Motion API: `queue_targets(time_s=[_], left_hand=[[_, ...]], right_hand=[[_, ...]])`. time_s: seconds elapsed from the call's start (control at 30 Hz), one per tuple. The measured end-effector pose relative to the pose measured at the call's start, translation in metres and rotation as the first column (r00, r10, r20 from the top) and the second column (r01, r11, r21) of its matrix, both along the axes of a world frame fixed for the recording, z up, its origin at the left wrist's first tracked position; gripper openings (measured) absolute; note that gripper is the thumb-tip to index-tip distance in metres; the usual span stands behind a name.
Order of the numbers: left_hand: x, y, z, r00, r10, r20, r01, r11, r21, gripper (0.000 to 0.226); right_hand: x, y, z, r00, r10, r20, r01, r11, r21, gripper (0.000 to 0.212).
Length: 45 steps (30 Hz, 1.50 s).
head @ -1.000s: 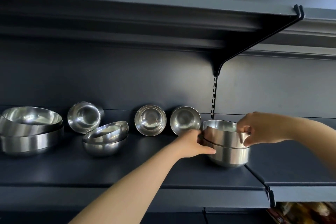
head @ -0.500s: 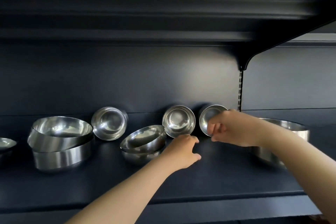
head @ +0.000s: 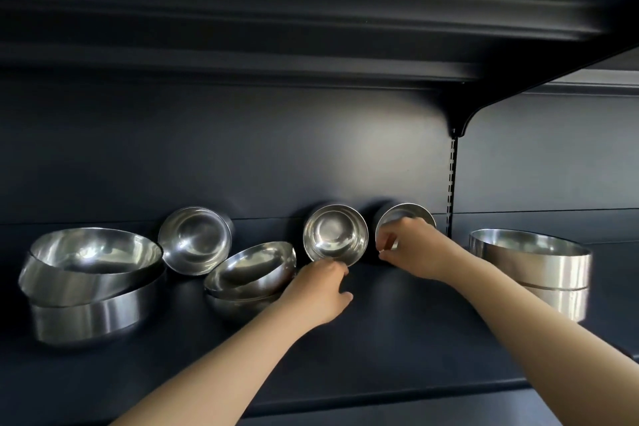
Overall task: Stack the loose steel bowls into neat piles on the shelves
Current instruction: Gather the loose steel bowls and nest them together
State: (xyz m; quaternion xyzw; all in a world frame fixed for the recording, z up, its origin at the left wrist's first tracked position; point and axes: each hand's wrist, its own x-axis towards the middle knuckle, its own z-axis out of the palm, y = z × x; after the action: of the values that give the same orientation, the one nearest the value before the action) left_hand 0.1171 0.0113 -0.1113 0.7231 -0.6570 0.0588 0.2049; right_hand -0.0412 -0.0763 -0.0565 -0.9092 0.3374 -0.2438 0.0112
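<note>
Both hands were up at the shelf [head: 397, 332]. Right hand [head: 413, 249] pinched the rim of a small bowl [head: 406, 215] tipped vs. the back wall. Left hand [head: 320, 290], fingers curled, touched the next small bowl [head: 334, 235]; grip unclear. Stacked pair [head: 539, 266] sat far right.

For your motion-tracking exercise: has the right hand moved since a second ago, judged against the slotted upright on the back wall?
Yes. The right hand has crossed from the right of the slotted upright to its left, onto a small bowl.
</note>
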Motion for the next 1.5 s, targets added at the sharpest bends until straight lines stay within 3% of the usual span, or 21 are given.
queue_targets(time_s=[0.17,0.37,0.57,0.9,1.13,1.37,1.5], left_hand=[[0.019,-0.005,0.001,0.994,0.098,-0.038,-0.097,0.995,0.018,0.037],[0.014,-0.039,0.015,0.945,0.28,-0.169,-0.275,0.96,0.054,0.03],[0.018,-0.062,0.007,0.861,0.436,-0.26,-0.422,0.9,0.112,0.043],[0.028,-0.07,0.004,0.827,0.369,-0.424,-0.371,0.925,0.082,0.043],[0.03,-0.065,0.012,0.821,0.451,-0.351,-0.46,0.886,0.062,0.04],[0.03,-0.064,0.015,0.837,0.514,-0.187,-0.507,0.858,0.087,0.038],[0.03,-0.068,0.013,0.828,0.501,-0.253,-0.501,0.863,0.07,0.039]], right_hand=[[0.018,-0.018,-0.006,0.999,-0.022,0.028,0.021,0.999,0.025,0.011],[0.052,-0.039,-0.01,0.97,-0.153,0.19,0.141,0.987,0.077,0.023],[0.071,-0.057,-0.024,0.948,-0.209,0.241,0.179,0.974,0.138,0.03],[0.078,-0.074,-0.041,0.97,-0.17,0.176,0.177,0.984,-0.027,0.035],[0.083,-0.073,-0.041,0.981,-0.169,0.096,0.182,0.973,-0.14,0.032],[0.076,-0.075,-0.042,0.997,-0.056,-0.051,0.05,0.993,-0.105,0.032],[0.075,-0.072,-0.043,0.997,0.039,-0.066,-0.043,0.998,-0.055,0.027]])
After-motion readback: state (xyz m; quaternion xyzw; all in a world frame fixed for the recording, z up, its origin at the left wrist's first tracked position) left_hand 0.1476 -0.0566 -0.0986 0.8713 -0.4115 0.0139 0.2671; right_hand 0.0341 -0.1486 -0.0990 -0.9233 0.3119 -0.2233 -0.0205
